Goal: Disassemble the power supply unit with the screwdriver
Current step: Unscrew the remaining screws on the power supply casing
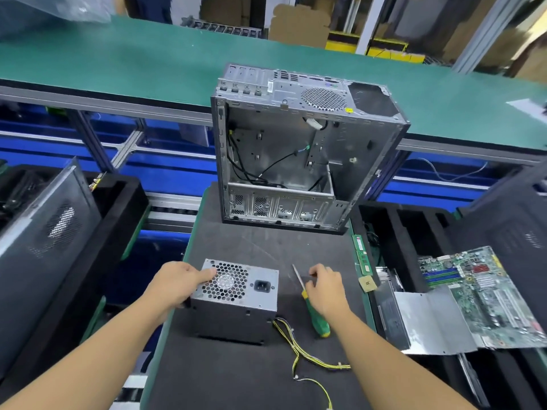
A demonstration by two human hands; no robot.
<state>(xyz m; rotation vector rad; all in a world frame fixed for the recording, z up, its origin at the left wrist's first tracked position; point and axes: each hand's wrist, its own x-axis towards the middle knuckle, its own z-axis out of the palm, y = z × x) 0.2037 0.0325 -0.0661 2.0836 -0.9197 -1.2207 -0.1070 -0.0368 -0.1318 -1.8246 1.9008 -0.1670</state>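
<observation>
Power supply unit (236, 300) stands on the bench (236, 374); left hand (174, 284) grips its left edge. Right hand (325, 288) lies curled over the screwdriver (318, 321); grasp cannot be told.

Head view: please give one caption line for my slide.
Left hand holds the power supply unit; right hand is at the green-handled screwdriver.

This is an electronics teardown workshop on a factory line. A long green conveyor belt (148, 63) on an aluminium-profile frame (124, 146) runs past the dark-matted worktop (236, 377). A gutted computer case (296, 149) stands there, with a power supply unit (236, 303) and a green-handled screwdriver (318, 318) nearer. Black foam trays (393, 232) on either side hold sorted parts: a motherboard (479, 291), memory sticks (361, 255) and a case side panel (44, 247). Cardboard boxes (299, 25) stand behind the belt.
</observation>
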